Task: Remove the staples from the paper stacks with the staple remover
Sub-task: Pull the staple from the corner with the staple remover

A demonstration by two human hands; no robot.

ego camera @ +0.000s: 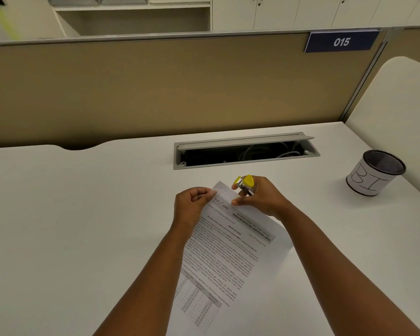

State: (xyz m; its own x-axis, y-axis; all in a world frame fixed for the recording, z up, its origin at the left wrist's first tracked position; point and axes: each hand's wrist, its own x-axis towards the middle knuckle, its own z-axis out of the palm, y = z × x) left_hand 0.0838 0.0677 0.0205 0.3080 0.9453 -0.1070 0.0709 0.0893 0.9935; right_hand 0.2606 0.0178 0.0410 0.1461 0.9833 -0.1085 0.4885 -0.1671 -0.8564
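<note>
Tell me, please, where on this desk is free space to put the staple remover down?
The widest bare patch is the desk left of the left hand. A smaller one lies between the right hand and the mesh cup. It is crowded at the paper stack and the open cable tray.

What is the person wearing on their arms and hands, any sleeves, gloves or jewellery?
Nothing that shows. Both forearms are bare from the bottom edge of the picture up to the wrists, with no sleeve in view. The left hand and the right hand wear no gloves, and no watch, bracelet or ring can be seen on them from this angle.
</note>
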